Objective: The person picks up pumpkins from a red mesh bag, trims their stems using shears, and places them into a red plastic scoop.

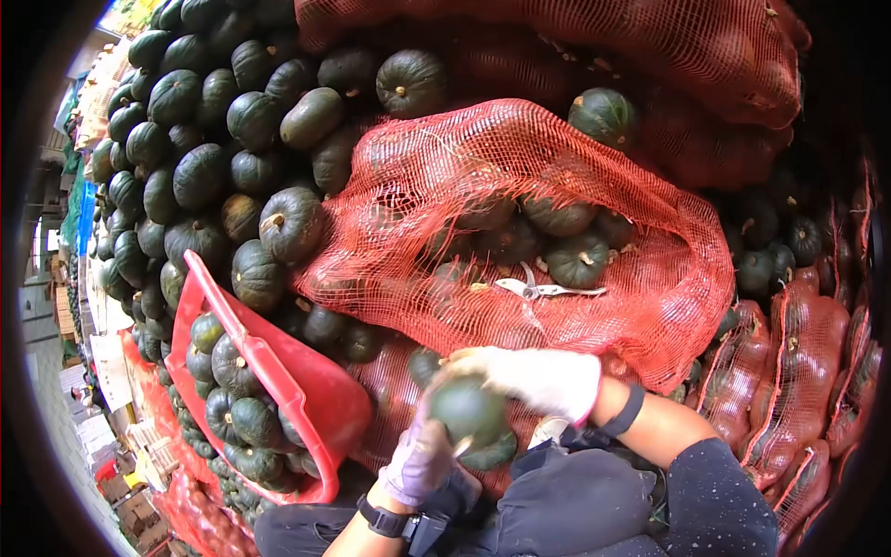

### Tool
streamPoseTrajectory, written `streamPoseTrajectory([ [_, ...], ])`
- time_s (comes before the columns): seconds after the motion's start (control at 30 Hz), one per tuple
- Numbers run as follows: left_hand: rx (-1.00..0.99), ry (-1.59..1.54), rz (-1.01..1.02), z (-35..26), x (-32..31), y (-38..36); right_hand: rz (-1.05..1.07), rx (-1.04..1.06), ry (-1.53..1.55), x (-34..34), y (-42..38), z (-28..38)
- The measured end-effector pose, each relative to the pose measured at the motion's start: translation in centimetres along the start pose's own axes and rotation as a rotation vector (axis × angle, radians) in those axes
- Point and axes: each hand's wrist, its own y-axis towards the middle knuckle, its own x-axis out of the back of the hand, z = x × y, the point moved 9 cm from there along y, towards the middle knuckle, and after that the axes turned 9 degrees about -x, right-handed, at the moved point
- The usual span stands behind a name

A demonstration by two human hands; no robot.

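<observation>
A dark green kabocha squash (469, 411), slightly blurred, is held between my two gloved hands over my lap. My left hand (418, 461), in a pale lavender glove, grips its left side. My right hand (534, 376), in a white glove, reaches over from the right with its fingertips at the squash's top edge. Another kabocha (490, 451) lies just below the held one. Beyond my hands, a red mesh sack (640, 320) lies open with several squashes (577, 259) inside. Pruning shears (548, 290) rest on the mesh near its mouth.
A red plastic basket (332, 408) holding several squashes stands tilted at the left. Behind it rises a large heap of loose kabochas (200, 176). Filled red mesh sacks (780, 371) are stacked at the right, and more (668, 56) lie across the top.
</observation>
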Motion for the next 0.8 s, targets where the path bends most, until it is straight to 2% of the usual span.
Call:
streamPoseTrajectory([
  [0.03,-0.019,-0.032,0.059,-0.3,-0.8,0.0,-0.212,0.098,-0.232,-0.7,-0.1,-1.1],
  [0.07,0.019,-0.064,0.025,-0.5,-0.9,-0.2,-0.304,0.007,-0.278,0.1,0.1,-0.2],
  [0.13,0.091,-0.128,-0.054,-1.2,-0.8,-0.8,-0.654,-0.239,-0.395,5.0,-0.6,-1.5],
  [0.17,0.082,-0.183,-0.056,-1.2,0.2,-0.6,-0.856,-0.052,-0.521,7.2,-1.3,-2.0],
  [0.2,0.033,-0.207,-0.065,-1.4,0.6,0.0,-0.862,-0.191,-0.77,8.5,-0.9,-4.1],
  [0.23,0.015,-0.26,-0.142,-1.3,1.2,0.2,-0.786,-0.179,-0.935,8.6,-1.0,-5.9],
  [0.27,-0.005,-0.311,-0.231,-1.5,1.8,0.1,-0.646,-0.36,-1.118,8.0,-0.6,-6.7],
  [0.3,0.01,-0.356,-0.245,-1.3,2.6,-0.1,-0.623,-0.427,-1.207,7.5,-0.4,-8.4],
  [0.37,-0.004,-0.443,-0.165,-1.7,3.1,0.6,-0.654,-0.41,-1.216,7.5,-1.1,-9.1],
  [0.4,0.008,-0.558,-0.188,-1.6,3.0,0.7,-0.66,-0.4,-1.244,7.4,-1.0,-8.8],
  [0.47,-0.044,-0.512,-0.21,-2.2,3.0,0.7,-0.409,-0.775,-1.037,7.9,-0.9,-9.8],
  [0.5,-0.047,-0.519,-0.204,-2.4,3.0,0.7,-0.332,-0.842,-1.063,8.1,-0.8,-11.0],
  [0.57,-0.048,-0.544,-0.203,-2.1,3.1,0.6,-0.416,-0.569,-1.283,7.1,-0.8,-9.7],
  [0.6,-0.027,-0.633,-0.118,-1.8,2.8,0.4,-0.45,-0.43,-1.38,6.0,-0.9,-9.0],
  [0.63,0.001,-0.717,-0.031,-1.5,2.9,0.1,-0.599,-0.32,-1.369,5.5,-1.0,-8.2],
  [0.73,0.054,-0.882,0.221,-2.2,2.2,0.1,-0.559,-0.497,-1.383,6.1,-0.8,-10.5],
  [0.8,0.053,-0.911,0.309,-2.7,1.8,-0.5,-0.582,-0.359,-1.348,5.4,-1.8,-9.6],
])
